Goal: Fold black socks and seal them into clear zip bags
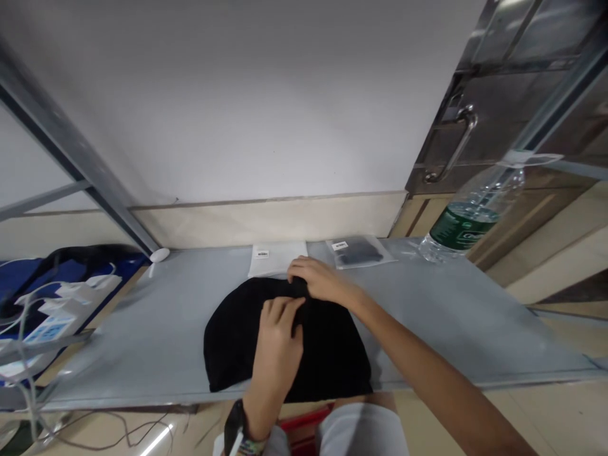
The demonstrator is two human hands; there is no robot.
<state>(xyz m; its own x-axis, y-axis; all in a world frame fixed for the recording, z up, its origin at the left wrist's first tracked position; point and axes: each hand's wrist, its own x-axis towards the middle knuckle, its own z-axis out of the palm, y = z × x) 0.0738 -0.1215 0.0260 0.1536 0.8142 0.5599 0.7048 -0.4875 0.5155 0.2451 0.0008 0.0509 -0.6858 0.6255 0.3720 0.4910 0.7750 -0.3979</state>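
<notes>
A black dome-shaped piece of cloth (332,348) lies flat on the grey tabletop (427,335), its straight side along the front edge. My left hand (280,339) rests over its middle, with fingers curled and pinching the fabric near the centre. Just beyond it, my right hand (318,278) grips the cloth at its top rim, where the fabric is bunched up. Part of the cloth is hidden beneath both hands. A dark band with a bracelet sits on my left wrist.
Behind the cloth lie a white packet (270,256) and a clear packet with dark contents (360,252), both labelled. A large plastic bottle (468,218) stands at the back right. White power strips (61,316) with cables are at the left. Metal posts (95,168) rise at both sides.
</notes>
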